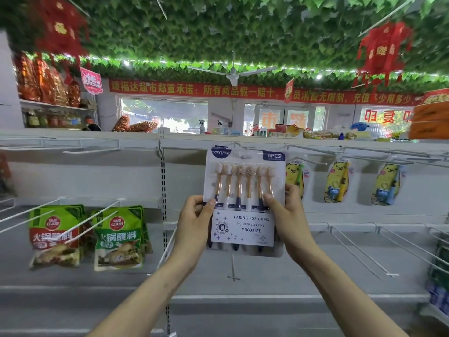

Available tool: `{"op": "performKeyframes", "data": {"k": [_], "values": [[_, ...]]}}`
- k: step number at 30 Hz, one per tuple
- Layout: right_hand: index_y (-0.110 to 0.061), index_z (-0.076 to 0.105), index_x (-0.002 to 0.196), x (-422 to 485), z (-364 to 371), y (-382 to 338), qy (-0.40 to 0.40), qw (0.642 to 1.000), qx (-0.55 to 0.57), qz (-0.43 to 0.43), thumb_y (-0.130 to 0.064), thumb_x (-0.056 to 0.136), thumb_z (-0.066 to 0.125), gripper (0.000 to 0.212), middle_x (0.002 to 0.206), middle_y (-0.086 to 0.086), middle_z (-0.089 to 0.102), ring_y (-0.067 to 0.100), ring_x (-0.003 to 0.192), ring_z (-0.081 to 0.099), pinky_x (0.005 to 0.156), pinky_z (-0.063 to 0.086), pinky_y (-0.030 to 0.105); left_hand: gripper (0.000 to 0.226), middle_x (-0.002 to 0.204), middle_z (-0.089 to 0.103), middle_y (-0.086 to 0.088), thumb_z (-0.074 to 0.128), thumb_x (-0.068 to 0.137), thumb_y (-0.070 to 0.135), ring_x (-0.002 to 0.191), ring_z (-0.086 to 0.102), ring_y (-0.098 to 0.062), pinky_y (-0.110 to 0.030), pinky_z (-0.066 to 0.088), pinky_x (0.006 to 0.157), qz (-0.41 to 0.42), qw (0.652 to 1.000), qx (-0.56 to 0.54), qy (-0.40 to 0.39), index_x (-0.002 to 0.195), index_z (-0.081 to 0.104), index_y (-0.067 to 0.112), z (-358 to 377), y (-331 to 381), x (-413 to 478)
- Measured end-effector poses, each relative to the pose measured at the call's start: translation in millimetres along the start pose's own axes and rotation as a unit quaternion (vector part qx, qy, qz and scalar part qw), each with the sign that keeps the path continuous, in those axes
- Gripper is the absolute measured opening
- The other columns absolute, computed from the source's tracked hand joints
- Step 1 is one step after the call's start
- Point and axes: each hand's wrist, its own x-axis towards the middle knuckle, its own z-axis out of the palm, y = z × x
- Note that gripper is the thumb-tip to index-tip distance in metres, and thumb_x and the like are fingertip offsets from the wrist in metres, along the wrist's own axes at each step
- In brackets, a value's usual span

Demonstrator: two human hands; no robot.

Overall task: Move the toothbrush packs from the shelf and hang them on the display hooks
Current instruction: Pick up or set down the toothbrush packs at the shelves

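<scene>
Item: pack (245,226), 6 pcs toothbrushes, clear blister, white card at btm.
Location: mid-air, upright, face to camera, in front of top hook rail; top edge level w/ hook (239,145). Can't tell if hang-hole is on the hook.
L hand (194,222): bare forearm slants up from lower left, wrist straight, at pack's left edge approx. mid-height.
L grip: pinching pack; L thumb (209,203) on front, fingers behind.
R hand (288,215): forearm slants up from lower right, at pack's right edge, a bit higher than L.
R grip: pinching pack; R thumb (268,198) on front, fingers curled round edge to the back.
Right of pack: 3 yellow bear packs (336,182) hung on hooks, nearest partly hidden behind pack.
Lower left: 2 stacks green pouches (119,237) on hooks.
Below: grey shelf (291,283).
</scene>
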Motion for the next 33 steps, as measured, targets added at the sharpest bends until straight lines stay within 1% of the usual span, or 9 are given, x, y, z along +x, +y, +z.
{"op": "performKeyframes", "data": {"k": [2, 4, 6, 9, 12, 15, 19, 29, 33], "values": [[-0.035, 0.052, 0.121, 4, 1, 4, -0.004, 1.0, -0.003, 0.003, -0.022, 0.104, 0.063, 0.024, 0.117, -0.014, 0.069, 0.004, 0.106, 0.07, 0.095, 0.058, 0.036, 0.014, 0.1, 0.075, -0.003, 0.059, 0.107, 0.03, 0.079, 0.073, -0.004, -0.012, 0.05, 0.059, 0.004, 1.0, 0.024, 0.005, 0.113, 0.062, 0.018, 0, -4, 4], [-0.032, 0.052, 0.125, 10, 2, 9, -0.008, 1.0, -0.014, 0.004, -0.023, 0.104, 0.064, 0.026, 0.118, -0.014, 0.068, 0.004, 0.106, 0.07, 0.093, 0.058, 0.034, 0.015, 0.1, 0.074, 0.001, 0.059, 0.106, 0.033, 0.084, 0.071, -0.005, -0.012, 0.049, 0.062, 0.012, 0.998, 0.064, 0.01, 0.112, 0.063, 0.019, 0, -9, 8], [-0.028, 0.051, 0.127, 19, 3, 16, -0.009, 0.999, -0.043, -0.001, -0.024, 0.103, 0.065, 0.028, 0.12, -0.012, 0.068, 0.007, 0.11, 0.069, 0.094, 0.057, 0.033, 0.018, 0.1, 0.074, 0.005, 0.061, 0.105, 0.037, 0.093, 0.07, -0.011, -0.02, 0.052, 0.072, 0.024, 0.994, 0.109, 0.014, 0.11, 0.065, 0.021, -1, -16, 17], [-0.022, 0.049, 0.125, 35, 2, 26, -0.005, 0.987, -0.157, -0.033, -0.033, 0.101, 0.067, 0.031, 0.121, -0.004, 0.065, 0.016, 0.112, 0.064, 0.096, 0.054, 0.041, 0.023, 0.098, 0.072, 0.008, 0.061, 0.103, 0.044, 0.094, 0.068, -0.015, -0.032, 0.053, 0.079, 0.053, 0.977, 0.205, 0.015, 0.108, 0.065, 0.021, -2, -30, 37], [-0.014, 0.049, 0.123, 50, 2, 34, 0.007, 0.951, -0.3, -0.071, -0.037, 0.101, 0.064, 0.035, 0.124, 0.004, 0.056, 0.025, 0.11, 0.056, 0.091, 0.051, 0.047, 0.029, 0.101, 0.07, 0.007, 0.052, 0.104, 0.056, 0.093, 0.065, -0.019, -0.041, 0.055, 0.08, 0.089, 0.943, 0.321, 0.002, 0.107, 0.06, 0.028, -3, -42, 57], [-0.01, 0.048, 0.124, 61, 2, 38, 0.007, 0.927, -0.365, -0.081, -0.039, 0.103, 0.062, 0.038, 0.128, 0.009, 0.052, 0.032, 0.11, 0.055, 0.086, 0.052, 0.049, 0.034, 0.099, 0.069, 0.005, 0.045, 0.103, 0.061, 0.09, 0.065, -0.023, -0.046, 0.056, 0.077, 0.105, 0.916, 0.388, -0.003, 0.101, 0.056, 0.028, -1, -46, 72], [-0.005, 0.045, 0.128, 71, 4, 42, 0.002, 0.913, -0.401, -0.077, -0.036, 0.103, 0.062, 0.043, 0.132, 0.017, 0.051, 0.038, 0.115, 0.054, 0.084, 0.048, 0.047, 0.038, 0.101, 0.069, 0.002, 0.042, 0.103, 0.063, 0.09, 0.065, -0.025, -0.048, 0.057, 0.078, 0.102, 0.908, 0.406, -0.005, 0.101, 0.054, 0.027, 2, -48, 81], [-0.005, 0.044, 0.128, 73, 9, 37, -0.002, 0.914, -0.404, -0.043, -0.039, 0.103, 0.061, 0.045, 0.129, 0.018, 0.052, 0.04, 0.11, 0.057, 0.082, 0.051, 0.048, 0.038, 0.102, 0.069, -0.004, 0.047, 0.105, 0.056, 0.094, 0.064, -0.031, -0.048, 0.055, 0.082, 0.088, 0.91, 0.406, -0.015, 0.104, 0.056, 0.019, 1, -42, 81], [-0.006, 0.046, 0.126, 70, 8, 26, -0.006, 0.91, -0.413, -0.03, -0.041, 0.104, 0.06, 0.044, 0.129, 0.017, 0.054, 0.037, 0.108, 0.058, 0.082, 0.051, 0.045, 0.039, 0.101, 0.07, -0.004, 0.048, 0.106, 0.054, 0.093, 0.064, -0.03, -0.049, 0.055, 0.082, 0.092, 0.91, 0.405, -0.022, 0.103, 0.058, 0.017, -2, -36, 80]]}}
